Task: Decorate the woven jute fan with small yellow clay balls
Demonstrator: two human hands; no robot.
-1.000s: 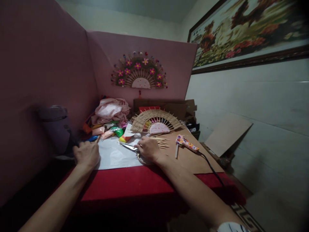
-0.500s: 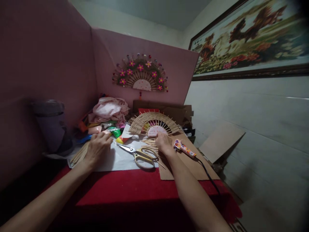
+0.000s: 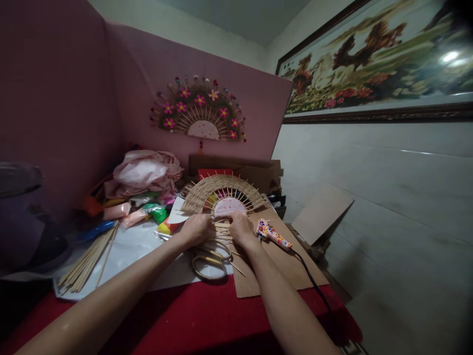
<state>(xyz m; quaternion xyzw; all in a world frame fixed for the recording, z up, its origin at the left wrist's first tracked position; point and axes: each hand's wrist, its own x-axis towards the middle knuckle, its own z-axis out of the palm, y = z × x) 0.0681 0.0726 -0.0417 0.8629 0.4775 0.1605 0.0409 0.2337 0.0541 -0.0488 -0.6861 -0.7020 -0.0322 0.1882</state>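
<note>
The woven fan, with thin sticks fanning out from a pink dotted half-circle, stands at the middle of the table. My right hand is closed at the lower edge of this half-circle, its fingertips pinching the fan's base. To its left, my left hand is closed at the fan's lower left, over the scissors' blades; what its fingers hold is too small to make out. Below it lie the gold-handled scissors. Loose sticks lie between my hands. A flowery glue gun rests on cardboard at the right.
A bundle of sticks lies on white paper at the left. Behind are clay packets and pink cloth. A cord trails off the cardboard. A finished fan hangs on the pink panel; a cup stands far left.
My left hand has moved right, from beside the stick bundle to the fan's base, and its fingers have closed. My right hand stays by the fan. The view has shifted to the right.
</note>
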